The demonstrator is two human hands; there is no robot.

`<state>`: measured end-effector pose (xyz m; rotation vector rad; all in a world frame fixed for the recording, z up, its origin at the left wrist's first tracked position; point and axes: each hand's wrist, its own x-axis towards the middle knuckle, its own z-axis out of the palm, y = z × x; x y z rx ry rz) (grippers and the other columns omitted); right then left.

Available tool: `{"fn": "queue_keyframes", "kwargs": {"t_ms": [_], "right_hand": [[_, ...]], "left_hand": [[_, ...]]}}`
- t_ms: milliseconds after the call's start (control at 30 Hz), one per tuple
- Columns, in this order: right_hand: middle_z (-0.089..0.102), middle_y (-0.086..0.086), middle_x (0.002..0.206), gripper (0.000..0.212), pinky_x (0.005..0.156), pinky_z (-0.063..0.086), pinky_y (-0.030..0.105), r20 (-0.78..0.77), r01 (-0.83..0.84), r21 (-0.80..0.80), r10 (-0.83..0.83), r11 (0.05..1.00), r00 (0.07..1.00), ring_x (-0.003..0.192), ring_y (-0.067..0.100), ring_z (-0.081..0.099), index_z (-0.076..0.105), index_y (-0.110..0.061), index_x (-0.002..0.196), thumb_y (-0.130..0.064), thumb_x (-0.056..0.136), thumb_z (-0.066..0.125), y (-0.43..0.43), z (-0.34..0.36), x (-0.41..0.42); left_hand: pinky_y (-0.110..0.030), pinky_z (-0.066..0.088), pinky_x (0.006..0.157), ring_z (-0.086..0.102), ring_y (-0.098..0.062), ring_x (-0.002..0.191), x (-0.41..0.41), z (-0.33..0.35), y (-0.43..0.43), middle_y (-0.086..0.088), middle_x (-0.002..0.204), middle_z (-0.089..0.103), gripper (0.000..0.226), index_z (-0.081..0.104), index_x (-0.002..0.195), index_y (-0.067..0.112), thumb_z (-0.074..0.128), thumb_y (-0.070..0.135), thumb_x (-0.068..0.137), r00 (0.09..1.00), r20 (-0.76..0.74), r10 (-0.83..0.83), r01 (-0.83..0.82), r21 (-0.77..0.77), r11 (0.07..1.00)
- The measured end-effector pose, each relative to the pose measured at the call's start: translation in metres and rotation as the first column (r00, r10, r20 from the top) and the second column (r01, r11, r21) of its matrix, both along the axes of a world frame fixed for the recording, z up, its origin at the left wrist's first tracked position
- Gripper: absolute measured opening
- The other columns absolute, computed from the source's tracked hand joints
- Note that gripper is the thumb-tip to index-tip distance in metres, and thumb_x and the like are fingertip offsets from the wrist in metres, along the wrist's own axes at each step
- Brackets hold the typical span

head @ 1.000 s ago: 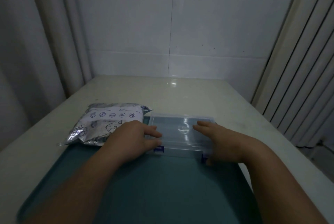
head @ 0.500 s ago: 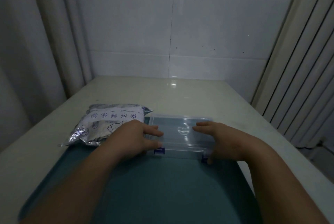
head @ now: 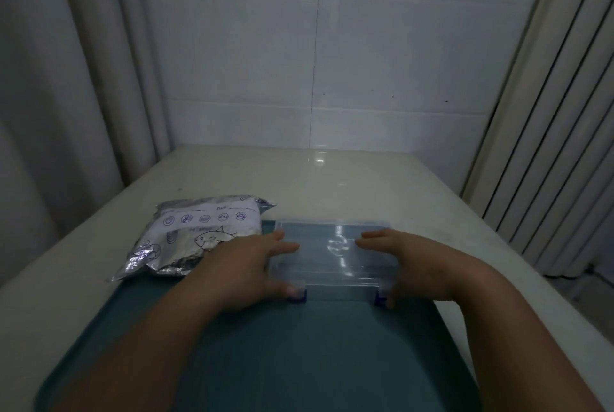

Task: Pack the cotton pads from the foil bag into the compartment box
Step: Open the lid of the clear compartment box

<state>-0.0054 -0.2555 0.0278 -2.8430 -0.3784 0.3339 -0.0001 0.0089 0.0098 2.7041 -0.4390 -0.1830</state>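
A clear compartment box [head: 332, 245] with its lid down lies at the far end of a teal tray [head: 299, 361]. My left hand [head: 246, 268] holds its left end, fingers laid on the lid and thumb against the left blue latch [head: 298, 296]. At the box's right end, my right hand [head: 415, 265] holds it the same way, its thumb at the right blue latch [head: 379, 298]. The silver foil bag [head: 186, 235], printed with a fish and small icons, lies flat just left of the box, partly behind my left hand. No cotton pads show.
The tray sits on a pale table [head: 332, 185] that ends at a white tiled wall. A curtain [head: 66, 79] hangs along the left side. A ribbed folding screen [head: 548, 145] runs along the right, beyond the table's edge.
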Motion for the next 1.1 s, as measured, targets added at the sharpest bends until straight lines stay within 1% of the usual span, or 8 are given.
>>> {"fn": "queue_keyframes", "kwargs": {"t_ms": [167, 367, 500, 633, 733, 800, 933, 1100], "right_hand": [[0.019, -0.025, 0.155, 0.096, 0.110, 0.023, 0.022, -0.008, 0.003, 0.041, -0.003, 0.999, 1.000, 0.142, 0.008, 0.022, 0.032, -0.042, 0.146, -0.022, 0.068, 0.085, -0.007, 0.004, -0.003], [0.037, -0.024, 0.146, 0.083, 0.107, 0.028, 0.027, 0.005, 0.078, 0.086, -0.079, 0.993, 0.997, 0.133, 0.011, 0.036, 0.047, -0.041, 0.137, -0.023, 0.066, 0.086, -0.012, 0.012, -0.007], [0.047, -0.027, 0.134, 0.068, 0.095, 0.032, 0.022, 0.025, 0.088, 0.137, -0.092, 0.987, 0.995, 0.123, 0.010, 0.046, 0.058, -0.039, 0.128, -0.025, 0.067, 0.085, -0.019, 0.015, -0.005], [0.058, -0.019, 0.122, 0.041, 0.091, 0.038, 0.027, 0.060, 0.120, 0.371, -0.153, 0.921, 0.986, 0.110, 0.010, 0.054, 0.069, -0.043, 0.109, -0.025, 0.074, 0.080, -0.029, 0.017, -0.006], [0.060, -0.019, 0.123, 0.029, 0.092, 0.043, 0.031, 0.133, 0.071, 0.489, -0.155, 0.870, 0.979, 0.108, 0.005, 0.056, 0.069, -0.042, 0.107, -0.026, 0.082, 0.072, -0.031, 0.016, -0.005], [0.056, -0.023, 0.121, 0.021, 0.086, 0.040, 0.022, 0.225, 0.014, 0.493, -0.143, 0.870, 0.964, 0.107, -0.002, 0.051, 0.068, -0.041, 0.104, -0.031, 0.086, 0.068, -0.030, 0.014, -0.003], [0.049, -0.011, 0.101, 0.024, 0.076, 0.036, 0.019, 0.349, 0.006, 0.529, -0.224, 0.849, 0.910, 0.094, -0.001, 0.047, 0.067, -0.044, 0.097, -0.050, 0.076, 0.058, -0.026, 0.011, 0.001], [0.053, -0.013, 0.089, 0.021, 0.065, 0.036, 0.022, 0.495, 0.053, 0.493, -0.329, 0.869, 0.804, 0.083, 0.003, 0.049, 0.068, -0.030, 0.103, -0.042, 0.088, 0.062, -0.018, 0.006, 0.002]], "left_hand": [[-0.035, 0.038, 0.109, 0.048, -0.002, 0.127, 0.000, 0.010, 0.010, 0.036, 0.140, 0.039, 0.066, 0.053, 0.127, 0.051, 0.078, 0.055, 0.067, 0.997, 0.071, -0.019, 0.016, 0.046, 0.999], [-0.027, 0.043, 0.100, 0.056, 0.001, 0.111, -0.001, 0.011, 0.013, 0.035, 0.136, 0.045, 0.054, 0.057, 0.125, 0.049, 0.073, 0.053, 0.074, 0.986, 0.164, -0.039, 0.027, 0.076, 0.997], [-0.027, 0.043, 0.098, 0.056, 0.000, 0.108, 0.002, 0.007, 0.015, 0.031, 0.134, 0.050, 0.048, 0.059, 0.122, 0.048, 0.071, 0.053, 0.076, 0.978, 0.203, -0.036, 0.032, 0.019, 0.999], [-0.025, 0.045, 0.082, 0.056, 0.001, 0.083, 0.005, 0.004, 0.017, 0.023, 0.104, 0.066, 0.033, 0.066, 0.115, 0.043, 0.067, 0.047, 0.082, 0.953, 0.302, 0.016, 0.031, -0.151, 0.988], [-0.017, 0.043, 0.073, 0.055, 0.010, 0.080, 0.008, -0.001, 0.016, 0.028, 0.094, 0.062, 0.028, 0.070, 0.111, 0.037, 0.064, 0.047, 0.085, 0.917, 0.396, 0.049, 0.075, -0.290, 0.954], [-0.008, 0.036, 0.074, 0.050, 0.017, 0.088, 0.011, -0.003, 0.013, 0.024, 0.100, 0.058, 0.035, 0.071, 0.109, 0.033, 0.057, 0.055, 0.085, 0.876, 0.479, 0.054, 0.115, -0.317, 0.941], [-0.011, 0.033, 0.070, 0.050, 0.006, 0.084, 0.014, -0.005, 0.007, 0.017, 0.087, 0.051, 0.047, 0.069, 0.112, 0.031, 0.044, 0.060, 0.084, 0.839, 0.530, 0.119, 0.089, -0.351, 0.932], [-0.008, 0.035, 0.073, 0.050, 0.002, 0.081, 0.011, -0.005, 0.001, 0.011, 0.093, 0.060, 0.038, 0.064, 0.122, 0.028, 0.053, 0.048, 0.092, 0.836, 0.516, 0.188, 0.062, -0.428, 0.901]]}}
